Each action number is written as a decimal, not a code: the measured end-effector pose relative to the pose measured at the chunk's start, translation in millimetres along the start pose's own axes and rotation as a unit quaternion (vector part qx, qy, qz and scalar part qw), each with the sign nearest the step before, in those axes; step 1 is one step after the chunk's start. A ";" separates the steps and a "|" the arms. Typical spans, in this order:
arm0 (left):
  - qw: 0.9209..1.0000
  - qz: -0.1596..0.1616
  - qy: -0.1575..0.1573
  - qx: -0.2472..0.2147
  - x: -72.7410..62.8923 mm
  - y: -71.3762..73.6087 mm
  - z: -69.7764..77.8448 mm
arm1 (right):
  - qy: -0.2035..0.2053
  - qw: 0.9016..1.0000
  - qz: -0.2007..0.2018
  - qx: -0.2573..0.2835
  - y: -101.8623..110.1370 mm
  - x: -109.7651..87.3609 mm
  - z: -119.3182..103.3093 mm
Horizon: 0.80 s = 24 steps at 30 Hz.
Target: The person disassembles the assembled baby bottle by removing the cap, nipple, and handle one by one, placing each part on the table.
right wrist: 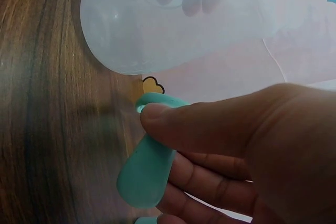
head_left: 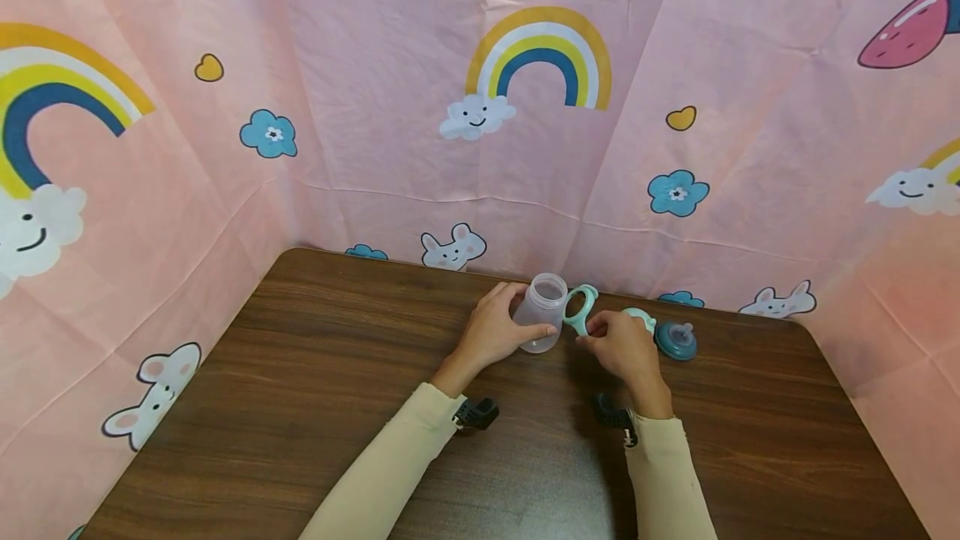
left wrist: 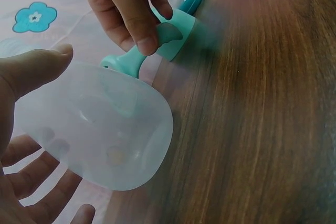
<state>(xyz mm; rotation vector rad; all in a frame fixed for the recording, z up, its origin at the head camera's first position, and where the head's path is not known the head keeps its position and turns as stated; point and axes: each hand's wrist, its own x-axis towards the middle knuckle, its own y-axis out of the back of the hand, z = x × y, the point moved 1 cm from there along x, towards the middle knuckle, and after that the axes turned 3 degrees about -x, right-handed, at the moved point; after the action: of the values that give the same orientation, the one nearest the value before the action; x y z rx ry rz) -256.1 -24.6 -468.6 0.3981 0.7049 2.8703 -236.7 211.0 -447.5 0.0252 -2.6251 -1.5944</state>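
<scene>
A clear, open-topped baby bottle (head_left: 543, 322) stands roughly upright at the back of the table. My left hand (head_left: 492, 325) holds it from the left side, thumb towards the front and the other fingers around the far side. Just right of the bottle, my right hand (head_left: 624, 350) pinches a mint-green bottle handle (left wrist: 129, 62) between thumb and fingers. The handle's ring faces up beside the bottle's neck, apart from it in the right wrist view. Whether the bottle's base touches the table is hard to tell.
A mint-green cap (head_left: 640, 317) lies partly behind the right hand. Beside it sits a dark teal collar with a clear nipple (head_left: 677, 342). The brown wooden table (head_left: 300, 373) meets a pink printed cloth (head_left: 390, 148) along its back edge.
</scene>
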 end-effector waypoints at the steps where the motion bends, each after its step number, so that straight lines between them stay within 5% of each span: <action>1: 1.000 0.000 -0.001 0.000 0.0 0.1 0.2 | -0.001 1.000 -0.001 0.001 -0.1 0.0 0.1; 24: 1.000 -0.002 0.007 -0.001 -1.5 1.1 1.7 | -0.005 1.000 -0.003 0.002 -0.5 -0.7 -1.0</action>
<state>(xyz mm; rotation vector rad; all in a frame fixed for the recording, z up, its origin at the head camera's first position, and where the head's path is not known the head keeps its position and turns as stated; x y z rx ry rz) -254.3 -25.2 -467.0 0.3763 0.7055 2.8726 -236.0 209.9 -447.6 0.0254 -2.6383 -1.5958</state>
